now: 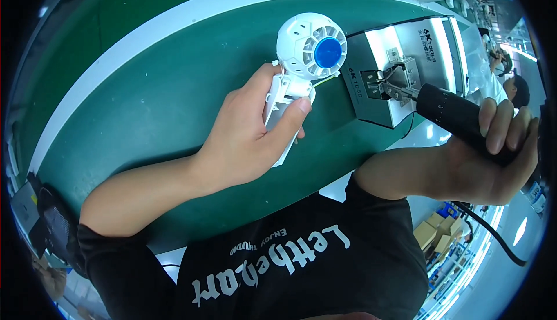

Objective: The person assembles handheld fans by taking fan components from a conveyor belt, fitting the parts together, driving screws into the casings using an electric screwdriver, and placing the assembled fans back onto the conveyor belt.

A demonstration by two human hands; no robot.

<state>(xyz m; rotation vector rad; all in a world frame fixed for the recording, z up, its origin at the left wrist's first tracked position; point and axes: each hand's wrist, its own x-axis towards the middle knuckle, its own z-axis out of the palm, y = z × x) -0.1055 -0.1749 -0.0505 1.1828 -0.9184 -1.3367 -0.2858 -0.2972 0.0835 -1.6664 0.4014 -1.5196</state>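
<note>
My left hand (246,126) is closed around the handle of a white handheld fan (296,47), its thumb lying along the handle. The fan's round slotted head has a blue disc in the centre and points away from me. Beside its neck a thin yellow-green wire sticks out. In my right hand (505,140) is a black electric screwdriver (447,111), fingers wrapped around its body. Its tip end reaches the metal pick-up part of a screw feeder (377,108), a black and silver box; whether the tip touches a screw is too small to tell.
The green tabletop (145,88) has a pale curved-looking edge (174,10) on its far side. A black cable (493,233) hangs at the lower right. A dark mesh-backed object (55,215) stands at the far left. Cardboard boxes (435,233) and other people are in the background at right.
</note>
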